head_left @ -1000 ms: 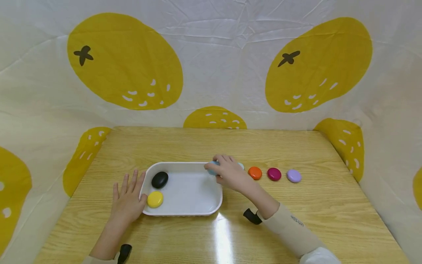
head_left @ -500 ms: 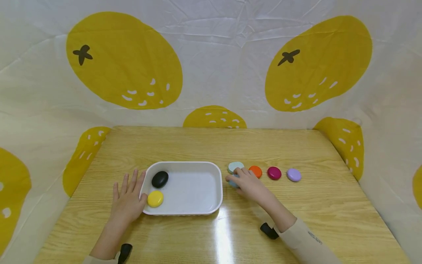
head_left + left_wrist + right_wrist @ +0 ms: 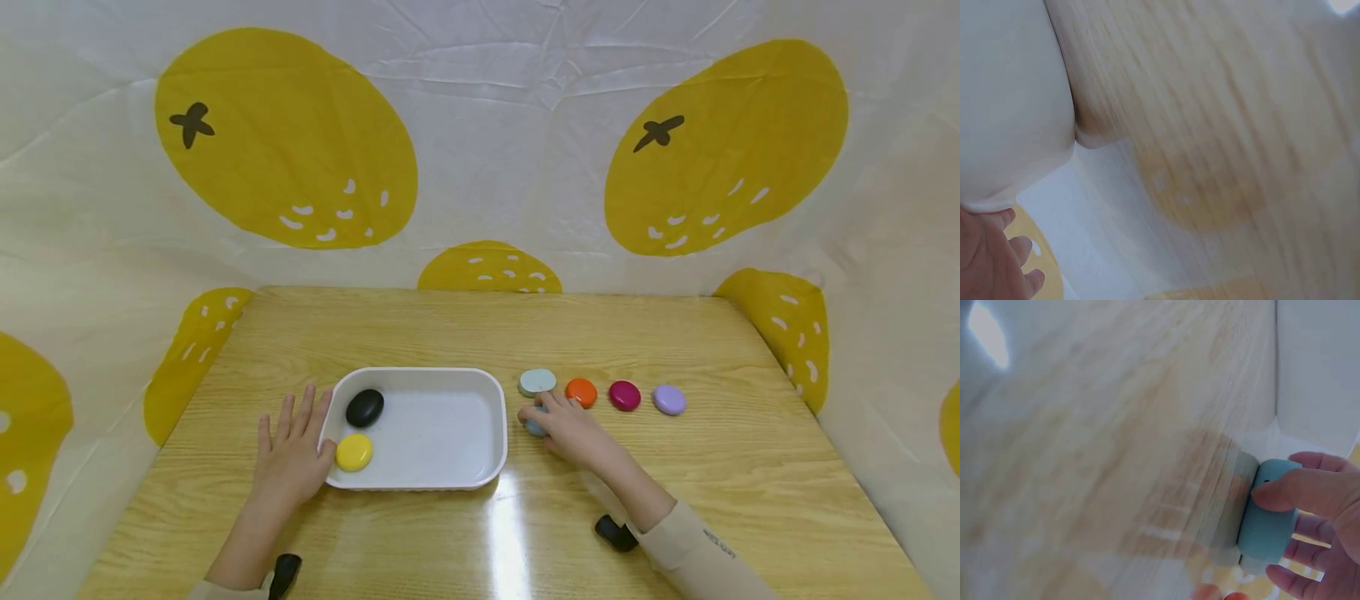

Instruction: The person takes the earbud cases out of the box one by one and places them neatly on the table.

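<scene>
My left hand (image 3: 290, 460) lies with fingers spread at the left end of a white tray (image 3: 420, 485), its thumb touching the rim. Inside the tray sit a black oval piece (image 3: 364, 408) and a yellow round piece (image 3: 354, 452). To the right of the tray, my right hand (image 3: 576, 432) grips a blue rounded, pebble-like piece (image 3: 535, 427) at the table top. The right wrist view shows the thumb on one face of this blue piece (image 3: 1267, 528) and fingers behind it. A pale green oval piece (image 3: 537, 382) lies just beyond that hand.
An orange piece (image 3: 581, 392), a magenta piece (image 3: 624, 396) and a lilac piece (image 3: 669, 400) lie in a row on the wooden table (image 3: 480, 329). A white cloth with yellow fruit prints (image 3: 510, 167) hangs behind and at both sides.
My right hand has carried the blue piece from over the tray's right rim to the table on the right, uncovering the pale green piece. The left hand has stayed put.
</scene>
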Available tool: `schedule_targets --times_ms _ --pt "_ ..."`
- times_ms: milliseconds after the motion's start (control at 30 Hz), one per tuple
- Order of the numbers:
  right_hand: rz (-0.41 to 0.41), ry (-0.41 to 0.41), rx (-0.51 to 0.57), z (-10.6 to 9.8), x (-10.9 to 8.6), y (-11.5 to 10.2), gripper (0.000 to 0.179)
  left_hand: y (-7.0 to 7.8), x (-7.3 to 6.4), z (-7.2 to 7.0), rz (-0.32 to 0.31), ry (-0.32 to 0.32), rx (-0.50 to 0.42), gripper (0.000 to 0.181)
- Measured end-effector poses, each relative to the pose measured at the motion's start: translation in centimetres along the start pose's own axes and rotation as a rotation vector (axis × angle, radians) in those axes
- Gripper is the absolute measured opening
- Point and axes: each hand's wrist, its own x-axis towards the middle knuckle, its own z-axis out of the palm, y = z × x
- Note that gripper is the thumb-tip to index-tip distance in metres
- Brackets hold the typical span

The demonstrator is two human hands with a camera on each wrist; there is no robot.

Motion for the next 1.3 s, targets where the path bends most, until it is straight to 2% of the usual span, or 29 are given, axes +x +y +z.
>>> schedule_targets --times_ms 233,400,567,733,900,1133,1300 --pt "0.017 -0.014 0.025 -0.5 0.0 -0.2 0.046 0.0 0.0 0.1 -0.002 0.003 0.004 0.063" --pt "0.024 0.04 0.062 -2.2 0.7 -0.9 0.043 -0.1 0.0 0.2 0.003 0.014 0.001 0.062" --pt "-0.035 0.096 0.054 -4.0 2.6 -2.5 0.035 -0.1 0.0 0.1 0.003 0.016 0.003 0.061" --pt "-0.132 0.034 0.019 -4.8 5.0 -4.8 0.034 0.0 -0.1 0.0 0.007 0.006 0.004 0.059" --pt "-0.267 -0.038 -0.087 -5.7 7.1 -7.5 0.037 0.0 -0.1 0.0 0.012 0.004 0.003 0.058" --pt "-0.383 -0.11 -0.285 -7.6 9.7 -10.5 0.039 -0.1 -0.1 0.0 0.017 -0.002 0.003 0.057" --pt "-0.481 -0.193 -0.426 -7.3 11.5 -11.8 0.043 -0.2 -0.1 0.0 0.021 -0.003 0.004 0.056"
